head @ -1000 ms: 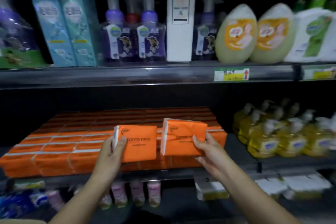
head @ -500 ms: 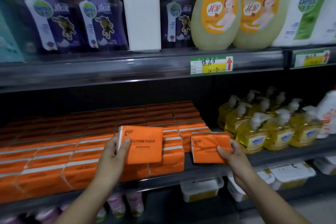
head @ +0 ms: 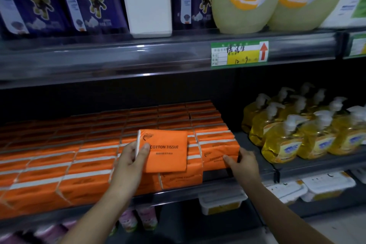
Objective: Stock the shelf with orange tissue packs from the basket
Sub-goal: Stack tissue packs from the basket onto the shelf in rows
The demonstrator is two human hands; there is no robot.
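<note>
A person's left hand (head: 130,161) holds a flat orange plastic-wrapped tissue pack printed COTTON TISSUE (head: 166,150) upright in front of the dark metal middle shelf (head: 178,196). The thumb curls over the front face near the pack's white left edge, and the fingers are hidden behind it. The pack extends to the right of the hand, printed face toward the camera, raised clear of the shelf.

The right hand (head: 244,162) grips a second orange tissue pack (head: 217,152) by its right end, with the thumb pressed on the front face and the fingers wrapped round the side. This pack lies left of the hand, against the right end of the block of stocked orange tissue packs (head: 59,166) and set back from the shelf's front edge. Whether it rests on the shelf cannot be told.

Clear yellow pump bottles of liquid soap (head: 297,136) stand at the right end of the same shelf, apart from the packs. A green and yellow price label (head: 239,53) sits on the front edge of the upper shelf (head: 118,55), which carries purple Dettol bottles (head: 93,0), a tall white box (head: 146,0) and pale yellow-green rounded bottles (head: 245,0).
</note>
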